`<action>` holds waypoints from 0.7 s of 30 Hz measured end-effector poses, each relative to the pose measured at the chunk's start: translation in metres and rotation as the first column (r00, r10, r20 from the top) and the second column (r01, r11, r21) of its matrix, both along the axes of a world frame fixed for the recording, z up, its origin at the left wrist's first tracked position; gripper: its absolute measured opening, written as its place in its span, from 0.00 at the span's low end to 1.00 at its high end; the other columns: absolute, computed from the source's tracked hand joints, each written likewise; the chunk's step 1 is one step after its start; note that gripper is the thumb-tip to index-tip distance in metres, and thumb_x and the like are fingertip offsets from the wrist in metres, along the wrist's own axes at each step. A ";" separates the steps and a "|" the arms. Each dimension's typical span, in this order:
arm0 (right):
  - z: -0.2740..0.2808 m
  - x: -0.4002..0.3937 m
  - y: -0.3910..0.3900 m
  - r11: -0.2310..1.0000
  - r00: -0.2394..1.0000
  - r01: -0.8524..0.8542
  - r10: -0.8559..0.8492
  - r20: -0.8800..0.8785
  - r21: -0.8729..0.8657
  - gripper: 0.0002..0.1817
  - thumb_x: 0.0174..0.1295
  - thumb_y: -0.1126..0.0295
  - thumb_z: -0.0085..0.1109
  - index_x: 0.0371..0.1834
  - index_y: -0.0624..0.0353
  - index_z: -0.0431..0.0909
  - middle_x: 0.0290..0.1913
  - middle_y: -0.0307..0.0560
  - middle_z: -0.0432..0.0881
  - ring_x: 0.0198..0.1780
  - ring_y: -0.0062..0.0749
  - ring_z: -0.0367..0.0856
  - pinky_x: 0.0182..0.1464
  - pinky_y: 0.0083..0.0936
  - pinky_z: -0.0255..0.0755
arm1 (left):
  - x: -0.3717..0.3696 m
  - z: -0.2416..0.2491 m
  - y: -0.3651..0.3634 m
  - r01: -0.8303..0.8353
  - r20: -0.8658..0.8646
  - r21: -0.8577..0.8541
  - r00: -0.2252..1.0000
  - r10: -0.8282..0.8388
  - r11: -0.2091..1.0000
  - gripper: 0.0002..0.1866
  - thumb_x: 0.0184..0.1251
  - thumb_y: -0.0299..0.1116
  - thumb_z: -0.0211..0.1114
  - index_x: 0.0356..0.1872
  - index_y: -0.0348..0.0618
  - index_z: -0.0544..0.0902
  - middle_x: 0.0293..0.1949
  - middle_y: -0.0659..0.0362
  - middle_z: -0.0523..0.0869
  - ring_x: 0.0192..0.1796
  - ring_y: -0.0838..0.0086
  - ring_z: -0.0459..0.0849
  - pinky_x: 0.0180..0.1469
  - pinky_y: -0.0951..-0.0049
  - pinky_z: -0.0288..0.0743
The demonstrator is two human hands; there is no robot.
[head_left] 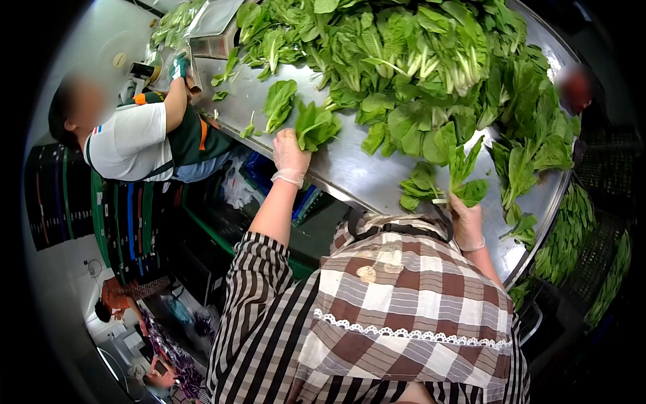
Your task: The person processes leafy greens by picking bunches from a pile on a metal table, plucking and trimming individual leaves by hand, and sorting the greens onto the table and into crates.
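My left hand, in a clear glove, is closed at the table's front edge around the base of a leafy green. Another leafy green lies just beyond it on the metal. At the right, my gloved right hand grips a leafy green whose leaves point away from me. Beside that hand rests a small leafy green with its pale cut end near my fingers. A large heap of leafy greens covers the far side of the table.
The steel table runs across in front of me. A co-worker with a green glove stands at the left end near a metal scale-like box. Below the edge is a blue crate. Black crates of greens stand at the right.
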State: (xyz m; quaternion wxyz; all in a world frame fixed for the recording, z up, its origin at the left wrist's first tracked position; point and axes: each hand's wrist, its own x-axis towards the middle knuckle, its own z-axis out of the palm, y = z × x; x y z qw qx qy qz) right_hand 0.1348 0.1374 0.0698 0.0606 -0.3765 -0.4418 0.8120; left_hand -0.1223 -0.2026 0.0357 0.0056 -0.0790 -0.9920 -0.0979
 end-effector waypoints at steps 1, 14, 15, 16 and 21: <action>0.001 -0.001 -0.001 1.000 1.000 -0.009 0.009 0.002 0.015 0.11 0.61 0.77 0.69 0.44 0.60 0.79 0.36 0.37 0.82 0.33 0.21 0.77 0.37 0.21 0.72 | -0.002 -0.002 -0.002 -0.012 0.024 -0.007 1.000 0.012 1.000 0.28 0.49 0.34 0.78 0.53 0.42 0.77 0.55 0.49 0.77 0.59 0.50 0.76 0.58 0.57 0.75; -0.009 0.062 0.036 0.966 0.975 0.214 -0.202 -0.090 0.145 0.09 0.61 0.72 0.69 0.40 0.64 0.83 0.35 0.38 0.83 0.34 0.20 0.77 0.37 0.21 0.71 | -0.005 -0.028 -0.033 0.214 0.140 0.075 0.965 -0.223 0.974 0.53 0.38 0.39 0.84 0.68 0.29 0.68 0.65 0.37 0.75 0.67 0.47 0.72 0.70 0.57 0.65; -0.014 0.075 0.042 0.952 0.953 0.285 -0.269 -0.139 0.115 0.09 0.60 0.72 0.69 0.41 0.64 0.83 0.36 0.39 0.84 0.34 0.20 0.77 0.37 0.21 0.71 | -0.017 -0.037 -0.049 0.214 0.168 0.085 0.960 -0.225 0.973 0.57 0.38 0.40 0.84 0.71 0.27 0.63 0.68 0.36 0.70 0.71 0.46 0.67 0.74 0.57 0.60; -0.014 0.087 0.047 0.920 0.925 0.373 -0.358 -0.127 0.123 0.09 0.60 0.73 0.70 0.41 0.64 0.83 0.36 0.39 0.84 0.34 0.20 0.77 0.37 0.21 0.71 | -0.015 -0.015 -0.043 0.205 0.133 0.009 0.970 -0.204 0.979 0.55 0.41 0.39 0.82 0.72 0.28 0.63 0.68 0.36 0.70 0.70 0.45 0.67 0.74 0.55 0.59; -0.023 0.165 0.068 0.725 0.727 0.645 -0.679 0.098 0.241 0.08 0.60 0.74 0.69 0.41 0.63 0.82 0.37 0.39 0.84 0.34 0.20 0.78 0.37 0.21 0.71 | 0.036 0.080 0.063 0.597 -0.182 0.034 0.792 -0.583 0.801 0.39 0.56 0.25 0.70 0.71 0.36 0.66 0.64 0.45 0.75 0.66 0.51 0.72 0.69 0.55 0.65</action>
